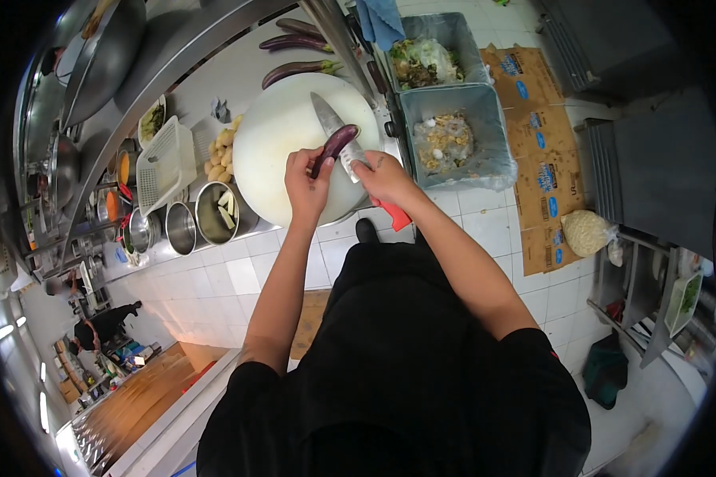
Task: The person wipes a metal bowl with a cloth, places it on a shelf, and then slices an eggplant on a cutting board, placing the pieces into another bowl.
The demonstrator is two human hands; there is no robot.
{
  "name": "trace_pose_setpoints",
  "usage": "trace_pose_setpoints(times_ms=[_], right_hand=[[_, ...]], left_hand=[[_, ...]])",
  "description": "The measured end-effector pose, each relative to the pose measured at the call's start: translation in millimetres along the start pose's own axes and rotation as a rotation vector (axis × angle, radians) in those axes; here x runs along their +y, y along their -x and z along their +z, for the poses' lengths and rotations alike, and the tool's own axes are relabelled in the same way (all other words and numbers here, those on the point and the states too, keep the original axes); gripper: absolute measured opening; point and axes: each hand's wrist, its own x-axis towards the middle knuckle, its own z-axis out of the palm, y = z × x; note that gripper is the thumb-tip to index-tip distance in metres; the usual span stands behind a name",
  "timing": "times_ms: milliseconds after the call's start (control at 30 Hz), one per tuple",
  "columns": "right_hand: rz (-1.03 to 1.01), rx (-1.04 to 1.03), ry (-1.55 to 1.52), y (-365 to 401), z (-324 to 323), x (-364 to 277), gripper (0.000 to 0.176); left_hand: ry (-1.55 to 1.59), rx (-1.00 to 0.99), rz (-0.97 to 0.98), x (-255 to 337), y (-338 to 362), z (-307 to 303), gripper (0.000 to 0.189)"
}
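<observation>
purple eggplant (340, 143) was held over the round white cutting board (266, 143), a knife (326, 115) crossing behind it.
the left hand (305, 183) had its grip closed, thumb and fingers pinching the eggplant's near end; the right hand (386, 176) had its grip wrapped around the knife, the red handle (394, 217) showing below the palm. whether knife and eggplant touched could not be told. more eggplants (301, 72) lay on the table (243, 75) beyond the board. the held one seemed likely to be light and firm, with glossy skin that could slip, so the near end, clear of the knife, looked the safest place to take hold.
</observation>
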Motion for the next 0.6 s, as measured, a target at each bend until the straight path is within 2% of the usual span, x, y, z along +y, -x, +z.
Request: trace_pose_setpoints(times_ms=[33, 200, 300, 367, 500, 600], right_hand=[[-0.022, 0.011, -0.019, 0, -4, -2, 0.035], [-0.054, 0.05, -0.037, -10, -18, -8, 0.034], [0.002, 0.0, -0.047, -1, -16, -9, 0.035], [-0.021, -0.055, -0.037, 2, -8, 3, 0.034], [-0.007, -0.042, -0.011, 1, -12, -2, 0.034], [-0.039, -0.013, -0.01, -3, -14, -5, 0.034]], left_hand=[[0.016, 0.006, 0.052, 1, -3, 0, 0.021], [0.135, 0.006, 0.005, 0, -24, 6, 0.014], [0.157, 0.035, 0.0, -9, -25, 11, 0.013], [0.159, 0.074, 0.083, -14, -25, 12, 0.011], [0.177, 0.064, 0.03, -10, -23, -4, 0.012], [0.062, 0.0, -0.015, -13, -7, -26, 0.014]])
